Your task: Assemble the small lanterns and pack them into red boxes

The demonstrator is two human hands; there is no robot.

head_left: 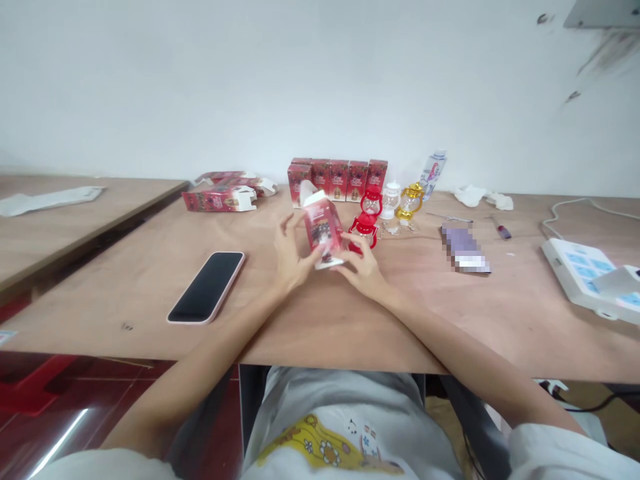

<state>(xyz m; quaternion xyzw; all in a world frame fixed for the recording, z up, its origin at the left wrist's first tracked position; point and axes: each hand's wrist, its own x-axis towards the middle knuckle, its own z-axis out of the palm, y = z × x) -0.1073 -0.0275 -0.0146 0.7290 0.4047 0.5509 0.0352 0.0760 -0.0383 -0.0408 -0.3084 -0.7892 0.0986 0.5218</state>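
Note:
A small red printed carton [321,223] with white end flaps is held tilted above the table, between my two hands. My left hand [294,259] has its thumb on the carton's lower front, its other fingers raised at the left side. My right hand [366,268] pinches the carton's lower right corner near the bottom flap. Just behind my right hand stand a red mini lantern [363,230] and another red lantern [371,200]. A white lantern [391,200] and a gold lantern [410,201] are beside them.
Upright red boxes [339,180] line the wall; flattened cartons [223,198] lie left of them. A phone [207,288] is front left. On the right are a bottle [433,172], a pixelated purple packet [464,248], crumpled tissue [470,195] and a white power strip [583,270].

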